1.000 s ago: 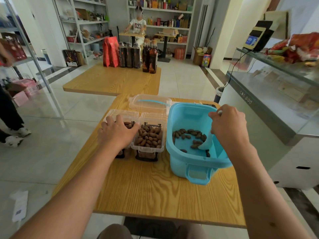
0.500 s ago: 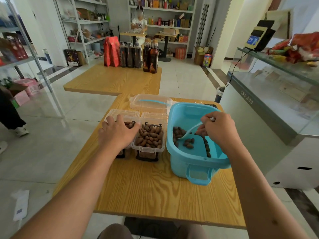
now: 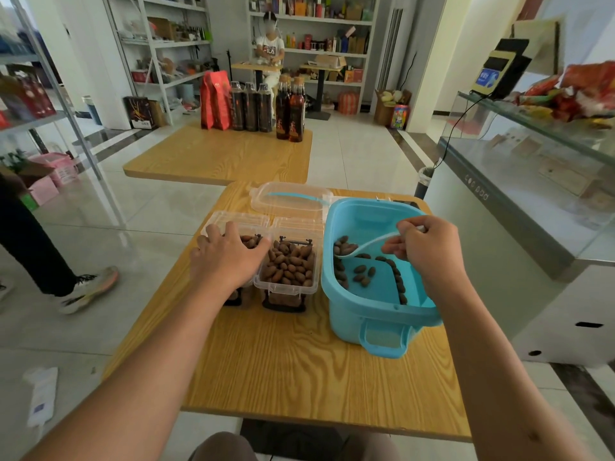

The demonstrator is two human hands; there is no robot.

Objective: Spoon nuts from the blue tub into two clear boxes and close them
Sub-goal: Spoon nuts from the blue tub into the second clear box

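1. Nuts (image 3: 346,247), brown and oval, sit heaped in the bowl of a white plastic spoon (image 3: 369,243) held just above the floor of the pale blue rectangular plastic tub (image 3: 379,314), at the right side of the light wooden table (image 3: 299,371)
2. Right hand (image 3: 427,251) is over the tub's far right part, its fingers curled and pinching the spoon's handle; the spoon bowl lies to the left of that hand, near the tub's left wall
3. Spoon's long axis runs roughly left to right and slightly tilted: bowl end low and left, pointing toward the clear boxes, handle end higher and right inside the fist
4. More loose nuts are scattered on the tub's floor below the spoon and strung along its right wall
5. Left hand (image 3: 229,257) lies palm down on top of the left clear plastic box (image 3: 233,224), fingers spread over its rim; whether they clamp it I cannot tell
6. Right clear plastic box (image 3: 289,277) stands open and nearly full of nuts, touching the left box on one side and just beside the tub on the other, between the two hands
7. Clear lid with a blue strip (image 3: 289,199) lies flat behind the boxes, at the table's far edge
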